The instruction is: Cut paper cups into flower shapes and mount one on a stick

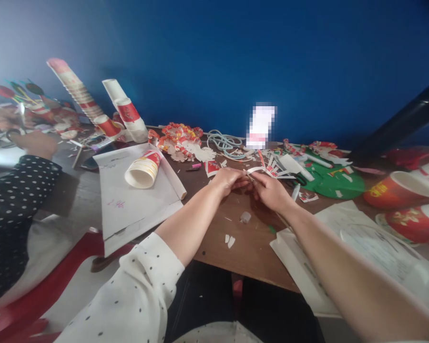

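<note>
Over the brown table (pixel 214 238), my left hand (pixel 229 181) and my right hand (pixel 271 189) meet with fingers curled together. Something small and thin is between the fingertips; its kind is too hidden to tell. A curved white paper strip (pixel 256 169) shows just above where the hands meet. Beyond my right hand lie cut paper-cup pieces with white strips (pixel 271 167). A red-and-white paper scrap (pixel 212 167) is close to my left hand, and a white marker (pixel 295 192) lies beside my right wrist. Small white scraps (pixel 229 241) rest nearer the table's front edge.
At left, a paper cup stack (pixel 143 170) lies on a white paper sheet (pixel 139 205). Tall leaning cup stacks (pixel 128 114) stand behind. A co-worker's hand (pixel 35 143) holds scissors (pixel 21 121). Red cups (pixel 400 188), papers (pixel 375 243) and a green disc (pixel 338 181) are at right.
</note>
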{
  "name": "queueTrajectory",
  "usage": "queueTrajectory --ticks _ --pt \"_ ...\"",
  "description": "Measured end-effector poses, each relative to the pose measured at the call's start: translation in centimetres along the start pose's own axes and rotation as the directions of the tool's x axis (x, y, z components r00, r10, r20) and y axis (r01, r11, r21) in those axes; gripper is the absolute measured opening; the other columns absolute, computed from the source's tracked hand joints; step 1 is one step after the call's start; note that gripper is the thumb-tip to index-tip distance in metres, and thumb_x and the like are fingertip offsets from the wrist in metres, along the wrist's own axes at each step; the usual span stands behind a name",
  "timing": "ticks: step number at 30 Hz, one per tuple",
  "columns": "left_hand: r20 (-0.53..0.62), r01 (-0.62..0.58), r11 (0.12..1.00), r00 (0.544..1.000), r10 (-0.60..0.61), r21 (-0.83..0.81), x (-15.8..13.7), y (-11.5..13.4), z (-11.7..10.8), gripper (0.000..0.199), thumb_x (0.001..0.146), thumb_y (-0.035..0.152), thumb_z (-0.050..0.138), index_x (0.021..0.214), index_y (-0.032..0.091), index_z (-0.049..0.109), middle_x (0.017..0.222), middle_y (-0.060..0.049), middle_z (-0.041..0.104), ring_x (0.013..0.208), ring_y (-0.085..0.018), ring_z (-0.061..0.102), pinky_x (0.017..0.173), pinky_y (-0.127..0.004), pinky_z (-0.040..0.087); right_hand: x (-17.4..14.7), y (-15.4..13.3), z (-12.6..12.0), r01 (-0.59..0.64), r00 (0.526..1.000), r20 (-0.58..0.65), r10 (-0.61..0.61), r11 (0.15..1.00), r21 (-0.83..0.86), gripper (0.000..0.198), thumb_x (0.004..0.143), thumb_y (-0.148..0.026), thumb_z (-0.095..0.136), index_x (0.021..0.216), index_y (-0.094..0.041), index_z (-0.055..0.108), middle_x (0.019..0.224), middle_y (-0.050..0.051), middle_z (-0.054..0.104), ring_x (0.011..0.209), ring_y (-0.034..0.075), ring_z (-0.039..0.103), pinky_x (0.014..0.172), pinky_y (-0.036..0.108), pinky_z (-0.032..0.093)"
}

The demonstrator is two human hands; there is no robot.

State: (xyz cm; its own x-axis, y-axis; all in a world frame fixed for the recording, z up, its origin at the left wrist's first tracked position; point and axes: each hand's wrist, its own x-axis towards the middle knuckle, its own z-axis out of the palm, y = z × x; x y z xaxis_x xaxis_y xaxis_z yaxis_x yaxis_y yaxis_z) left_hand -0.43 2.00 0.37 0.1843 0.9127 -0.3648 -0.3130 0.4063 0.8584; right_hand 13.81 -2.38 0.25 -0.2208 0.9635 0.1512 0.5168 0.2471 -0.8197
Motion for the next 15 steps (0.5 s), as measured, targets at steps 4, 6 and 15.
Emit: queueTrajectory --ticks 4,6,15 --pt "-0.013 0.012 1.0 1.0 -0.012 0.019 -0.14 0.14 0.06 0.015 0.074 0.003 0.064 0.06 0.009 0.062 0.057 -0.005 0.063 0.053 -0.009 0.059 0.061 -0.02 0.053 0.06 0.16 0.09 0.012 1.0 -0.002 -0.013 0.998 -0.054 0.023 0.089 -0.028 0.044 0.091 -0.02 0.065 0.057 0.0 0.058 0.05 0.014 0.051 0.059 0.028 0.039" --pt "-0.023 0.017 1.0 1.0 -0.016 0.019 -0.21 0.21 0.08 0.015 0.073 0.002 0.064 0.06 0.009 0.061 0.057 -0.004 0.063 0.053 -0.009 0.059 0.061 -0.02 0.054 0.07 0.16 0.14 0.013 1.0 0.003 -0.013 0.997 -0.071 0.023 0.089 -0.027 0.043 0.091 -0.02 0.064 0.059 0.0 0.06 0.05 0.014 0.051 0.059 0.027 0.039" --pt "-0.08 0.056 0.998 0.995 -0.057 -0.007 -0.23 0.26 0.16 0.014 0.069 0.001 0.067 0.06 0.01 0.06 0.056 -0.003 0.061 0.051 -0.008 0.058 0.055 -0.018 0.052 0.1 0.2 0.3 0.055 0.998 0.021 -0.053 0.988 -0.142 0.024 0.088 -0.023 0.04 0.094 -0.019 0.063 0.069 0.002 0.064 0.055 0.015 0.054 0.061 0.027 0.041"
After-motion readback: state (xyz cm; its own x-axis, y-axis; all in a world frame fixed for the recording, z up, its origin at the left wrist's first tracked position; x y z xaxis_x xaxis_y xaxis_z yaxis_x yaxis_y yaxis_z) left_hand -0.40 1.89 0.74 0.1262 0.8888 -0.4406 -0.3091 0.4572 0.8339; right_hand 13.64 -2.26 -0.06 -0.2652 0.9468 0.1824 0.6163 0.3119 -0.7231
